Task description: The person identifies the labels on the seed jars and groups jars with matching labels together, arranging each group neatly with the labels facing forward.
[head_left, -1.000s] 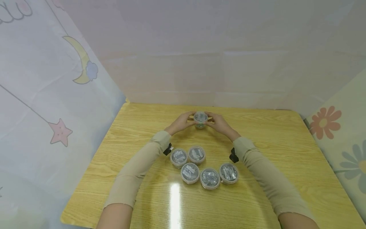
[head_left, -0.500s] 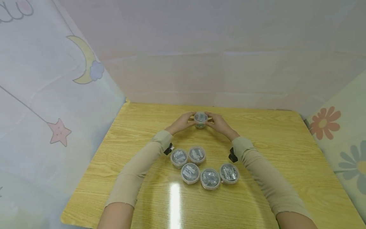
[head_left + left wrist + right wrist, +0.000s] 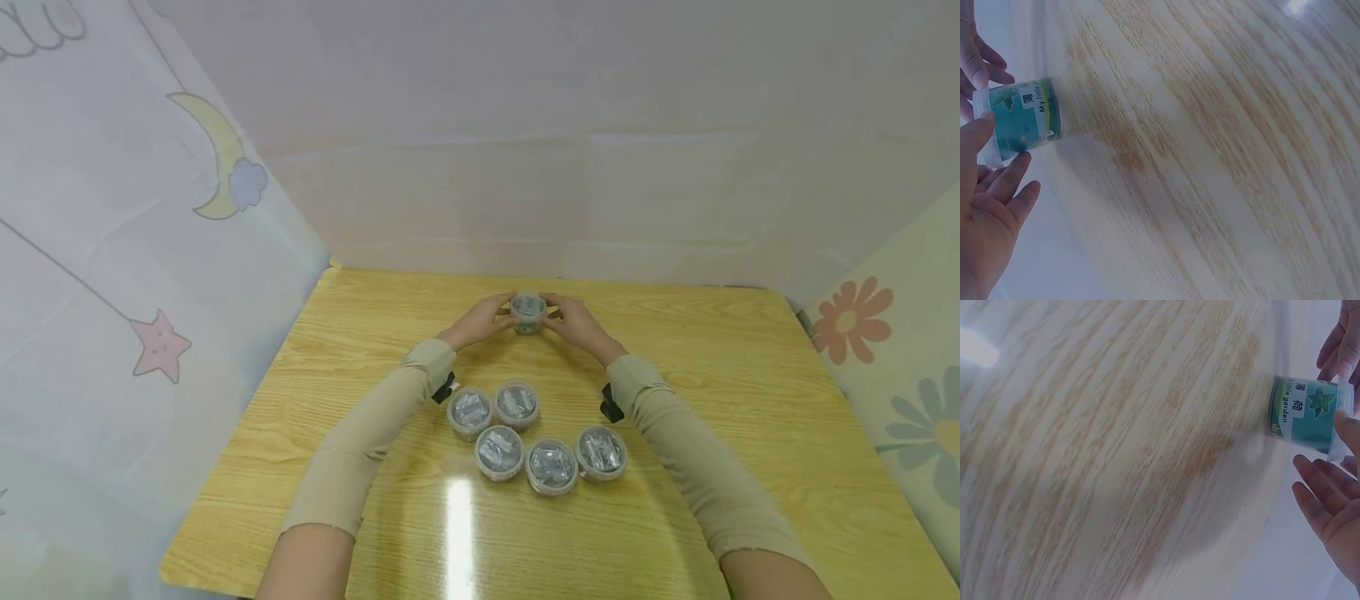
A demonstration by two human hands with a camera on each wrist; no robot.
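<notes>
A small clear plastic tub (image 3: 528, 310) with a lid stands upright near the back of the table. Its teal label (image 3: 1017, 122) shows a green leaf and the words "My little". My left hand (image 3: 478, 322) holds it from the left, thumb at the lid's rim and fingers on the side. From the right, my right hand (image 3: 579, 325) grips it likewise, its thumb (image 3: 1346, 428) at the rim and several fingers spread below the lid edge. Both wrist views show the tub between the two hands.
Several similar lidded tubs (image 3: 551, 467) stand in a loose cluster between the forearms, clear wrappings visible through their lids. The wood-grain table (image 3: 720, 375) meets a pale cloth wall (image 3: 480, 183) at the back. Patterned cloth (image 3: 915, 333) hangs at both sides.
</notes>
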